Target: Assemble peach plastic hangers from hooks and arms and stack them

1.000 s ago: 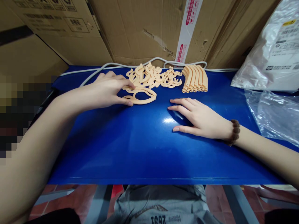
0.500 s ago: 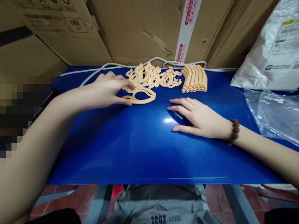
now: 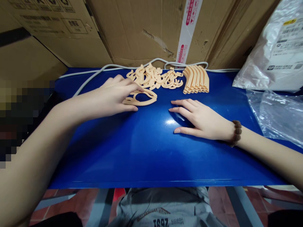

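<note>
- The left hand [image 3: 113,96] reaches over a peach plastic hanger [image 3: 148,102], its thumb held apart from the fingers and pinching nothing that shows. The fingers hide the hanger's left end, and whether they touch it cannot be told.
- The hanger lies flat on the blue table [image 3: 146,154], in front of a loose heap of peach hook pieces [image 3: 147,77], with its curved arms around an open loop and their tips together at the right.
- The right hand [image 3: 203,119] is palm down at the table, empty, with its fingers slightly spread and its thumb well apart from them; a brown scrunchie [image 3: 236,133] circles the wrist.
- A smaller heap of curved pieces [image 3: 170,79] sits just right of the hook pieces.
- Beyond the right hand, a row of curved hanger arms [image 3: 196,79] stands side by side, hollow ends toward the person.
- A pale cable [image 3: 107,66] runs along the back of the table, behind the pieces and before a cardboard box [image 3: 142,41] with printed tape [image 3: 187,37].
- At the right rear stands a white labelled mailing bag [image 3: 267,66], with clear plastic film [image 3: 279,115] in front of it.
</note>
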`<state>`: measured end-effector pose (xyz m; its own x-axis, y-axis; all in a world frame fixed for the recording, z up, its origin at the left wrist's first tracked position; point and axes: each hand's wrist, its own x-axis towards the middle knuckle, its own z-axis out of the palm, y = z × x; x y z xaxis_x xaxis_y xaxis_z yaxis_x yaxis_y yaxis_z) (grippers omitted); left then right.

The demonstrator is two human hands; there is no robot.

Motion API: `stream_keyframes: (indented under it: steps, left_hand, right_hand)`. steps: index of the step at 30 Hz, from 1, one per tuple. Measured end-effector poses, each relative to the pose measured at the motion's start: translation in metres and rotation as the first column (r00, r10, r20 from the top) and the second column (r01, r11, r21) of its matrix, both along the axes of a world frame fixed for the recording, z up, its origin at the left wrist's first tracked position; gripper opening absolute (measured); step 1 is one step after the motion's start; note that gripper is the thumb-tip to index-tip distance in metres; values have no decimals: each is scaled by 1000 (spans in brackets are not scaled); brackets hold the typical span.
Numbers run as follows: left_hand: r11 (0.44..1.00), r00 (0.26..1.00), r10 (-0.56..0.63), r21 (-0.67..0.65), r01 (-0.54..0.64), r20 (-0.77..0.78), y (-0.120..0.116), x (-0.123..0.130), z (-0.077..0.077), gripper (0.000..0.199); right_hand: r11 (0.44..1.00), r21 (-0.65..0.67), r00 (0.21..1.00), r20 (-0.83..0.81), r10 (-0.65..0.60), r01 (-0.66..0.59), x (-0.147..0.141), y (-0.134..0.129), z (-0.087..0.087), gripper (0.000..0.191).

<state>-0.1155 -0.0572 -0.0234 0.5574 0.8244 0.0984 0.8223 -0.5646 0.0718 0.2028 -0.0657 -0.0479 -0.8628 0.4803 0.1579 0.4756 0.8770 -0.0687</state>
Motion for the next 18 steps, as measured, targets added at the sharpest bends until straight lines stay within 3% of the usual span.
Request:
stream_keyframes:
  steps: [4, 10, 18]
  left_hand:
    - [1000, 1000, -26, 14, 26, 16, -8, 11, 0, 51]
    - [996, 996, -2, 86, 9, -88, -3, 4, -3, 45]
    - [997, 998, 1, 79, 3, -58, -7, 9, 0, 42]
  right_hand:
    - [1000, 0, 1000, -2, 1, -1, -1, 0, 0, 70]
    - [1000, 3, 1000, -5, 1, -1, 0, 1, -1, 72]
    - [1000, 4, 1000, -13, 7, -7, 0, 1, -1, 69]
